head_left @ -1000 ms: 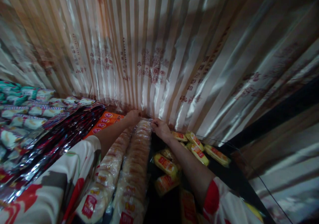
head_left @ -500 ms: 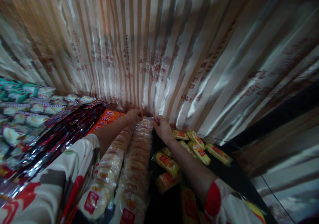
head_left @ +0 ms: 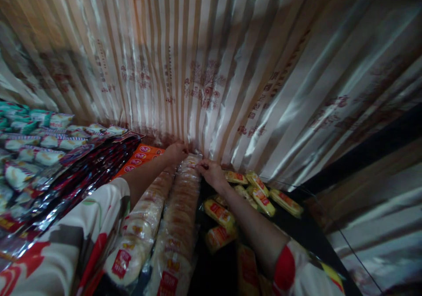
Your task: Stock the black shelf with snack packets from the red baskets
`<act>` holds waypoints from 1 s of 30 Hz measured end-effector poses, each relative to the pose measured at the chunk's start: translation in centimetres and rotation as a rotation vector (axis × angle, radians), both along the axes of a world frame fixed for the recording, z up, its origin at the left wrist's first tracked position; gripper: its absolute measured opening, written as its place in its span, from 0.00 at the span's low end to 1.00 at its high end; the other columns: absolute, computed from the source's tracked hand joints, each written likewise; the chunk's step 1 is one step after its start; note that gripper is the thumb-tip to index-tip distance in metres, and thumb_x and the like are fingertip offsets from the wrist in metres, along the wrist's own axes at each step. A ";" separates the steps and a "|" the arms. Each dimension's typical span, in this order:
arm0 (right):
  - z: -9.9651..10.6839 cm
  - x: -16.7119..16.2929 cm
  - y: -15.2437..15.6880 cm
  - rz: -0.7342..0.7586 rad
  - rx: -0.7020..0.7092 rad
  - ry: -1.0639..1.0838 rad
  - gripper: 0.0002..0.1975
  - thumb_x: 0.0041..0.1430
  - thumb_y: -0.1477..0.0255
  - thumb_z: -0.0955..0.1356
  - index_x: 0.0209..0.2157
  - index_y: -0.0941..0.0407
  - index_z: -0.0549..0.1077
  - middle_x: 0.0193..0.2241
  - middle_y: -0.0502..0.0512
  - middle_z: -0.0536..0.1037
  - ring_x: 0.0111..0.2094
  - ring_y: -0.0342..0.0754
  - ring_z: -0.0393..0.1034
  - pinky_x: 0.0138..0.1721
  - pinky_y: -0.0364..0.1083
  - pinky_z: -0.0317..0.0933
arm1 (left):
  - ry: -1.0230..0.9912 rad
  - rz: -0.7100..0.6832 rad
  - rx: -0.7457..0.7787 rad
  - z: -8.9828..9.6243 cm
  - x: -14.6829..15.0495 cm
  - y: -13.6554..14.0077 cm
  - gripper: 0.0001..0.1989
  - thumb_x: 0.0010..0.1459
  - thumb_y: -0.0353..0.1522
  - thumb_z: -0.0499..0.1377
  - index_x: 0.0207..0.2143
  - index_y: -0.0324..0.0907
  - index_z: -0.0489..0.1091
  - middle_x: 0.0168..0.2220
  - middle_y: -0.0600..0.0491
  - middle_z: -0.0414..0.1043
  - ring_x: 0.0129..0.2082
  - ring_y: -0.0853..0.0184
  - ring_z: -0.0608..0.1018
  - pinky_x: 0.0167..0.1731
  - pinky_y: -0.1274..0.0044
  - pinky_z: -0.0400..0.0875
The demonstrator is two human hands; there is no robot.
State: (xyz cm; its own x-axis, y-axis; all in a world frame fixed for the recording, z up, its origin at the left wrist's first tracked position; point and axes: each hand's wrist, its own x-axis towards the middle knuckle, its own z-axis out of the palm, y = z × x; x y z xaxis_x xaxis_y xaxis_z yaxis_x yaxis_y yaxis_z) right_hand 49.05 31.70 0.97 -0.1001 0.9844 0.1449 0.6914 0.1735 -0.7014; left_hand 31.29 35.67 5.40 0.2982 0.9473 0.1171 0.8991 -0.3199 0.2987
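Note:
My left hand (head_left: 177, 153) reaches to the far end of a long row of round flat pastries (head_left: 182, 201) in clear wrappers. Its fingers pinch the left corner of the rearmost wrapped pastry (head_left: 190, 162). On the right side of that same packet is my right hand (head_left: 212, 173), with thumb and fingertips closed at the wrapper's edge. The pastries lean one behind another, and the front ones show red and white labels. A second row of wrapped pastries (head_left: 150, 210) runs alongside, partly hidden by my left forearm.
Yellow packets (head_left: 219, 212) lie scattered on the dark surface (head_left: 310, 236) to the right. Orange packaging (head_left: 140, 157), dark shiny packets (head_left: 95, 177) and several white and green packets (head_left: 42, 142) fill the left. A striped, printed sheet (head_left: 204, 67) hangs behind everything.
My right hand has moved slightly left and down along the rearmost packet's edge. My left hand stays nearly in place at the other corner.

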 end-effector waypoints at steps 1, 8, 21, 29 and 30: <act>0.0 -0.1 -0.2 -0.014 0.012 -0.005 0.07 0.52 0.67 0.66 0.28 0.55 0.74 0.24 0.49 0.76 0.27 0.45 0.69 0.31 0.42 0.59 | 0.012 -0.032 0.025 0.1 -0.2 -0.1 0.10 0.53 0.31 0.56 0.35 0.44 0.76 0.41 0.53 0.75 0.42 0.67 0.75 0.44 0.80 0.67; 0.3 -0.4 -0.7 -0.084 0.065 -0.077 0.07 0.54 0.68 0.65 0.29 0.54 0.74 0.28 0.50 0.78 0.30 0.46 0.71 0.34 0.42 0.60 | 0.155 -0.250 0.045 1.0 -1.1 -0.4 0.08 0.52 0.34 0.58 0.30 0.42 0.76 0.36 0.54 0.77 0.41 0.67 0.75 0.48 0.78 0.64; -2.0 0.1 0.2 -0.036 0.043 0.186 0.08 0.52 0.66 0.64 0.32 0.54 0.72 0.23 0.47 0.75 0.26 0.43 0.69 0.30 0.42 0.63 | 0.214 -0.147 0.085 -0.1 -0.5 -1.0 0.09 0.54 0.30 0.53 0.35 0.42 0.73 0.35 0.51 0.77 0.39 0.64 0.76 0.40 0.75 0.68; -0.4 0.8 -0.8 0.053 0.150 0.169 0.11 0.52 0.62 0.64 0.27 0.55 0.71 0.23 0.48 0.74 0.26 0.44 0.67 0.30 0.42 0.60 | 0.211 -0.083 0.096 -0.4 -0.2 -1.3 0.10 0.55 0.29 0.52 0.35 0.40 0.72 0.36 0.48 0.77 0.38 0.63 0.77 0.41 0.73 0.68; -0.1 0.8 -1.1 0.108 0.137 0.155 0.12 0.52 0.61 0.64 0.27 0.55 0.72 0.24 0.48 0.74 0.26 0.44 0.67 0.30 0.42 0.59 | 0.208 -0.074 0.092 -0.4 -0.2 -1.3 0.09 0.55 0.29 0.52 0.35 0.40 0.72 0.35 0.48 0.77 0.38 0.63 0.77 0.41 0.73 0.68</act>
State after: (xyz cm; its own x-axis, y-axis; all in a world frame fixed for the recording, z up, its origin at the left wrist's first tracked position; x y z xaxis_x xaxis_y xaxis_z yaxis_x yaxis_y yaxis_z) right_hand 49.82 30.64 0.85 -0.1699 0.9392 0.2985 0.5498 0.3417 -0.7622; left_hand 31.08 34.38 4.99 0.3932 0.9102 0.1303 0.9113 -0.4046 0.0760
